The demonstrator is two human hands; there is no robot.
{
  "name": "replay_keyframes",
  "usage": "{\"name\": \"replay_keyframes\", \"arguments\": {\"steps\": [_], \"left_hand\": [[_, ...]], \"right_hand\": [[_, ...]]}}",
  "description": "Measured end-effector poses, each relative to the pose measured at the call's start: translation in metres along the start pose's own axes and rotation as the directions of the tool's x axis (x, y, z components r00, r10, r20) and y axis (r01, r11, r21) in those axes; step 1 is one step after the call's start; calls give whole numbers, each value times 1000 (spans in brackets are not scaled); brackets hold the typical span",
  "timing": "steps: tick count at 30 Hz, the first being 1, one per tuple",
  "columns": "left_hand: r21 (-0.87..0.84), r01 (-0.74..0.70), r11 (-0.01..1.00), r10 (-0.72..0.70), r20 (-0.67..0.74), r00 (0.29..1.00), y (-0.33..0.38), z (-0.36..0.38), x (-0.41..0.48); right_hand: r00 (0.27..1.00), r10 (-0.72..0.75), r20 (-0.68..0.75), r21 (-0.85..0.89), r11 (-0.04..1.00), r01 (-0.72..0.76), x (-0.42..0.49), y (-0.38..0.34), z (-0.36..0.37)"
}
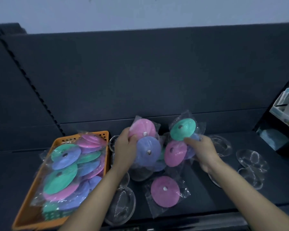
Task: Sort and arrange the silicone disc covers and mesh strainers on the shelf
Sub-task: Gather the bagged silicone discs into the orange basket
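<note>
My left hand grips a bunch of bagged silicone disc covers above the dark shelf: a pink disc on top and a purple disc below it. My right hand grips another bunch, with a green disc on top and a pink disc in front. One bagged pink disc lies flat on the shelf below both hands. Mesh strainers in clear packs lie under my left forearm, and more mesh strainers lie to the right.
An orange basket at the left holds several bagged pink, green and purple discs. The shelf's dark back panel rises behind. A side rack with pale packaged goods stands at the far right.
</note>
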State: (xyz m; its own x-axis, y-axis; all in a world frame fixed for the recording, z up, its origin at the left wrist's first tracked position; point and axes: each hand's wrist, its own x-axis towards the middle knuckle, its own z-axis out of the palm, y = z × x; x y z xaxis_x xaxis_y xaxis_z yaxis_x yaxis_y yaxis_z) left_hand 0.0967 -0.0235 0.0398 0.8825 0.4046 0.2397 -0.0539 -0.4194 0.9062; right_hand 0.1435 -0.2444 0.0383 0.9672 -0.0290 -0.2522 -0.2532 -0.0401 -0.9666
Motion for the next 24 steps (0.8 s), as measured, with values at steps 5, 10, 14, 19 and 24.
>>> {"name": "replay_keyframes", "arguments": {"steps": [5,10,14,19,24], "left_hand": [[-68,38,997,-41,-43,998,-1,-27,2],[-106,51,993,-69,-174,982,-12,-68,7],[-72,61,996,-77,-257,963,-28,-108,6],[-71,99,993,-118,-366,923,-47,-155,0],[-43,233,971,-233,-367,901,-73,-195,-6]], "right_hand": [[992,-49,113,21,999,47,-6,-3,32],[979,-120,162,31,993,117,-16,-8,71],[968,-132,215,65,991,121,-24,-11,105],[954,-154,259,115,985,128,-34,-12,142],[930,-207,303,145,975,170,-44,-14,173]]}}
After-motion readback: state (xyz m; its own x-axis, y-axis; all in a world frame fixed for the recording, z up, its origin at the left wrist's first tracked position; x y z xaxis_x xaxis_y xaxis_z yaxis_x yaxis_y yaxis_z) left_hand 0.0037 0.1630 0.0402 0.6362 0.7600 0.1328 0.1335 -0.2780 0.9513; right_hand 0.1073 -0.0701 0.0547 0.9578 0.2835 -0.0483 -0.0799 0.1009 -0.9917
